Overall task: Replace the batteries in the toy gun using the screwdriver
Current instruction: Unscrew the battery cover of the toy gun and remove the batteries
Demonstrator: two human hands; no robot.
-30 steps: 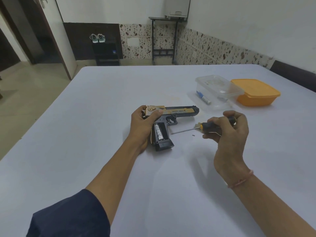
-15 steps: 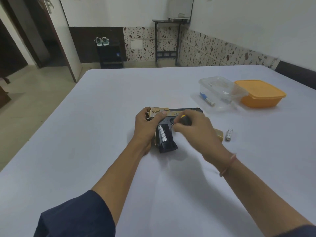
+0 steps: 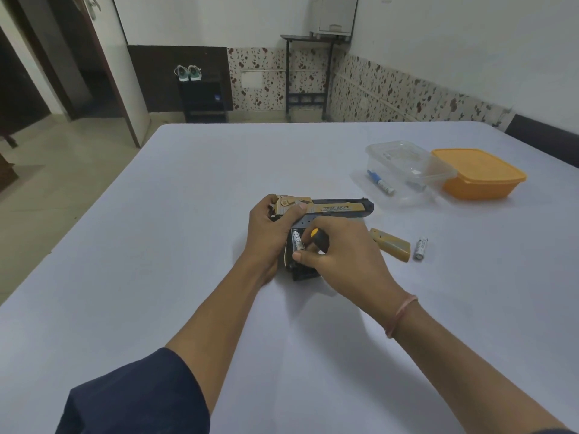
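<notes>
We've got the black-and-tan toy gun (image 3: pixel 326 211) flat on the white table (image 3: pixel 156 245), grip open, battery (image 3: pixel 297 240) showing. Our left hand (image 3: pixel 271 234) clamps its rear; our right hand (image 3: pixel 340 249) wraps the screwdriver (image 3: pixel 319 239) over the grip.

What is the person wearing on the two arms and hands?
The left arm has a dark navy sleeve pushed up near the elbow. The right wrist carries a thin pinkish thread band. Both hands are bare: no gloves, rings or watch show.
</notes>
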